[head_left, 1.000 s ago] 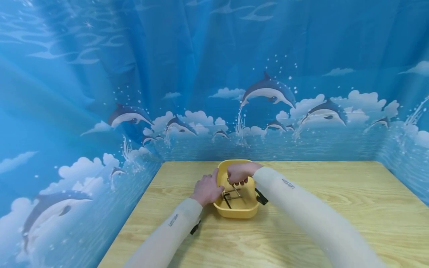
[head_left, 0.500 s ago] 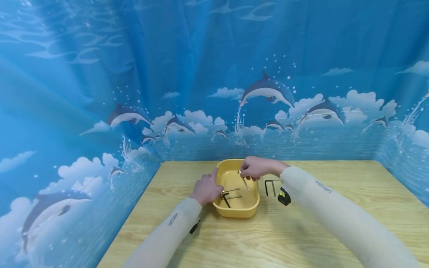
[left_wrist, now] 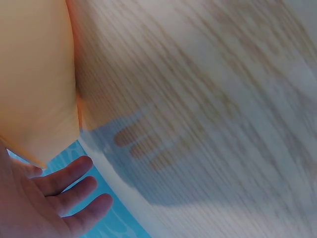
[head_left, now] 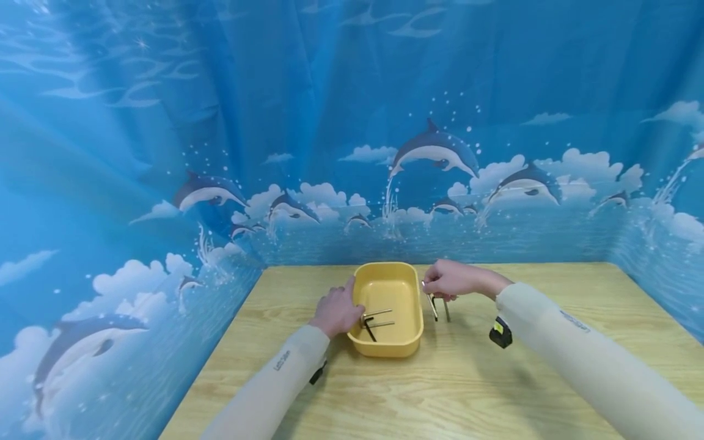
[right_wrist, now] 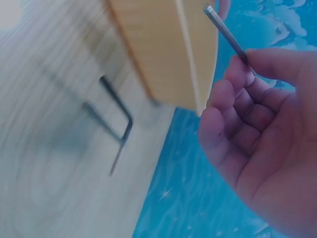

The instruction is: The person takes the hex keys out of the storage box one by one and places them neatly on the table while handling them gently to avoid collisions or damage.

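Note:
My right hand (head_left: pixel 459 278) pinches a silver hex key (head_left: pixel 431 305) between thumb and fingertips, just off the right side of a yellow plastic box (head_left: pixel 387 349). The key (right_wrist: pixel 225 32) slants out of the fingertips in the right wrist view. Below that hand, a black hex key (right_wrist: pixel 119 104) and a greyish hex key (right_wrist: pixel 101 121) lie on the table. My left hand (head_left: pixel 337 310) rests at the box's left rim, thumb over the edge; its other fingers (left_wrist: pixel 74 196) spread loosely in the left wrist view. Silver hex keys (head_left: pixel 379 313) and a black one (head_left: pixel 370 330) lie inside the box.
The wood-grain table (head_left: pixel 418 397) ends at a blue dolphin-print curtain (head_left: pixel 330 238) behind and at both sides. The box stands near the table's far edge.
My right hand has lifted the silver hex key out of the box and moved right, over the table. The keys on the table came into view from behind the arm. My left hand stays put.

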The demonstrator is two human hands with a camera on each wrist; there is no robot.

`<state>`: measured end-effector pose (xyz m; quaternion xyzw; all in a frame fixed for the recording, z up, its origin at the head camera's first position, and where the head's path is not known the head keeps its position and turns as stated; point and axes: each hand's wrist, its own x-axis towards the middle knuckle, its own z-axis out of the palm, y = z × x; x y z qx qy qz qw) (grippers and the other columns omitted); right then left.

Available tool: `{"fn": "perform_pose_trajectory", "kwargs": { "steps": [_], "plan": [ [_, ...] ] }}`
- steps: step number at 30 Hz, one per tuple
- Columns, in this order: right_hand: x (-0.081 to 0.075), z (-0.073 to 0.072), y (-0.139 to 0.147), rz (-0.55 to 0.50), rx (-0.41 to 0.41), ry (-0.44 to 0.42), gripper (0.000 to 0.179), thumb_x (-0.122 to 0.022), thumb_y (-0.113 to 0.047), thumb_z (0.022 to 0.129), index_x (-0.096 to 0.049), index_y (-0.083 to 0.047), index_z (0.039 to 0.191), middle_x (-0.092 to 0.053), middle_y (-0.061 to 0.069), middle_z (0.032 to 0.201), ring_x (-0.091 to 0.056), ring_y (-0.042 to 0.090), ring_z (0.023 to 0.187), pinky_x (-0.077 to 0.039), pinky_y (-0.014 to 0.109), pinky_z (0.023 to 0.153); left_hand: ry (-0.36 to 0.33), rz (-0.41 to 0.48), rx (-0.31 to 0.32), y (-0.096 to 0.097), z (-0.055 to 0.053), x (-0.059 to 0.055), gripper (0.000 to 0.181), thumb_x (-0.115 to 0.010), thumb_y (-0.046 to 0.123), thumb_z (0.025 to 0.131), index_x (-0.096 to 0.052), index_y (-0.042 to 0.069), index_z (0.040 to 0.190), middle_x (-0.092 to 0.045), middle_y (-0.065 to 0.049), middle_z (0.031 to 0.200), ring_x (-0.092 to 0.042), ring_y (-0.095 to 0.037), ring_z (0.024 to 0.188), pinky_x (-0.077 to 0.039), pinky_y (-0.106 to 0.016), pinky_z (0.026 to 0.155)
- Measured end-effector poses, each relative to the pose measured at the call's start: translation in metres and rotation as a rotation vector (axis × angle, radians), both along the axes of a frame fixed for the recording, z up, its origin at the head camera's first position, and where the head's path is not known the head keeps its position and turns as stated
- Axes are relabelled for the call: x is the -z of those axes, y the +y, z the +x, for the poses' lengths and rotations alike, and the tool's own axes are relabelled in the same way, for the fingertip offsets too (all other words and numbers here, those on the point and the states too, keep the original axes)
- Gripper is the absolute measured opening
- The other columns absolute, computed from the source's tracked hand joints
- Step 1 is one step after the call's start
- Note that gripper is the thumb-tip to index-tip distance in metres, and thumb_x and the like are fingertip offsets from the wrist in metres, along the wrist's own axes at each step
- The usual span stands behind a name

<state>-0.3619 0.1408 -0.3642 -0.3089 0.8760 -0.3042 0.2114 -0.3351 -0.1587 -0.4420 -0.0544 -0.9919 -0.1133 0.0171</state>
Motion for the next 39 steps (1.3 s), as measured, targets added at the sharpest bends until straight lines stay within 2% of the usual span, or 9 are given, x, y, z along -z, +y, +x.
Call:
{"fn": "perform_pose_trajectory", "kwargs": {
  "steps": [5,11,18,23,31,39],
  "plan": [
    [0.012,0.0,0.019,0.014,0.062,0.021,0.031,-0.054,-0.017,0.101,-0.059,-0.009,0.072,-0.052,0.0,0.06,-0.045,0.014,0.049,-0.046,0.032,0.058,-0.019,0.002,-0.003,0.0,0.0,0.001,0.076,-0.057,0.041,0.095,-0.025,0.015,0.159,-0.058,-0.022,0.138,-0.055,-0.039,0.126,-0.046,-0.055,0.103],
    [0.031,-0.005,0.041,0.044,0.113,0.049,0.031,-0.056,-0.016,0.1,-0.059,-0.012,0.069,-0.049,-0.003,0.056,-0.042,0.011,0.045,-0.045,0.029,0.053,-0.026,0.005,-0.019,0.001,-0.001,0.002,0.076,-0.056,0.042,0.096,-0.024,0.016,0.16,-0.056,-0.021,0.14,-0.054,-0.038,0.128,-0.045,-0.054,0.105],
    [0.058,-0.009,0.066,0.155,0.2,0.059,0.04,-0.054,-0.01,0.097,-0.052,-0.014,0.057,-0.039,-0.007,0.046,-0.032,0.009,0.04,-0.037,0.026,0.049,-0.009,0.018,0.005,0.002,0.0,0.002,0.078,-0.058,0.041,0.095,-0.025,0.013,0.16,-0.058,-0.022,0.138,-0.055,-0.039,0.126,-0.047,-0.055,0.102],
    [0.073,-0.014,0.074,0.217,0.257,0.057,0.039,-0.055,-0.008,0.092,-0.051,-0.015,0.054,-0.04,-0.007,0.045,-0.034,0.009,0.04,-0.033,0.024,0.044,-0.001,0.006,0.003,-0.001,-0.001,0.003,0.079,-0.059,0.041,0.094,-0.025,0.013,0.16,-0.058,-0.022,0.137,-0.056,-0.039,0.125,-0.047,-0.054,0.102],
    [0.082,-0.022,0.072,0.242,0.271,0.058,0.039,-0.054,-0.008,0.091,-0.054,-0.014,0.052,-0.047,-0.003,0.046,-0.038,0.01,0.04,-0.032,0.023,0.041,-0.013,0.011,-0.002,-0.002,0.0,0.002,0.078,-0.057,0.042,0.095,-0.024,0.015,0.16,-0.058,-0.022,0.137,-0.056,-0.039,0.125,-0.048,-0.055,0.1],
    [0.078,-0.027,0.068,0.295,0.27,0.044,0.039,-0.056,-0.01,0.093,-0.054,-0.014,0.053,-0.049,-0.002,0.047,-0.044,0.011,0.041,-0.036,0.024,0.041,-0.018,-0.001,0.0,-0.003,0.0,0.003,0.077,-0.056,0.043,0.096,-0.024,0.015,0.161,-0.058,-0.023,0.137,-0.056,-0.04,0.125,-0.048,-0.056,0.1]
  ]
}}
